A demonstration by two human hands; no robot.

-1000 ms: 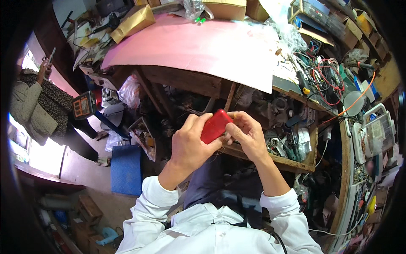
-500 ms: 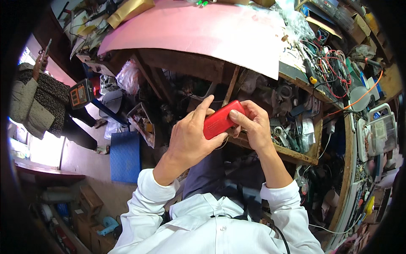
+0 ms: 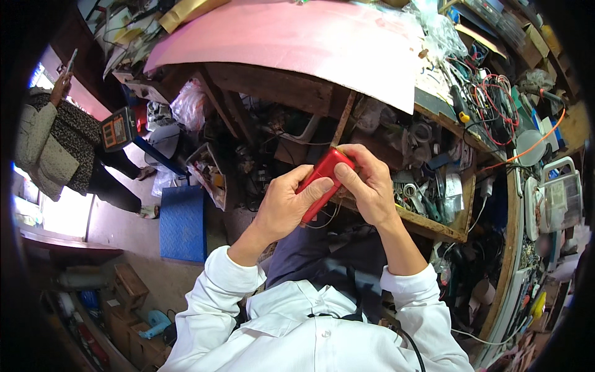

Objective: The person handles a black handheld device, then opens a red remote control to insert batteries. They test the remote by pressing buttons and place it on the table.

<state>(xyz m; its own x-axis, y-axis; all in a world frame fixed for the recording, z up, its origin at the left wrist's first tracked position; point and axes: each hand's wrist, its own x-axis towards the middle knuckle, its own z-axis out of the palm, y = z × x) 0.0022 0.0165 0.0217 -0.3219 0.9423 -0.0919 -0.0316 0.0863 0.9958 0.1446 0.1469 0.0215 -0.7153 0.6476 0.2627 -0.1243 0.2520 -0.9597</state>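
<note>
A red phone-sized device [image 3: 325,165] with rounded corners, perhaps a small mobile phone, is held over my lap. My left hand [image 3: 280,203] grips its left side, with the thumb lying across the red face. On the upper right side, my right hand [image 3: 370,186] closes round it, thumb pressed on the face near the top end. The device slants, top end to the right and away from me. A thin loop of cord [image 3: 335,214] hangs beside its lower end. My fingers behind it are hidden.
Ahead stands a workbench with a pink sheet [image 3: 291,46] on top. An open drawer [image 3: 434,230] of tools sits below right. Tangled test leads [image 3: 496,102] lie on the bench's right. At left are a blue platform scale [image 3: 183,223] and a standing person [image 3: 62,146].
The red device has turned to stand more lengthwise, its lower end swinging down toward me. My left fingers, stretched out before, now curl round its side, and the left thumb lies on its face.
</note>
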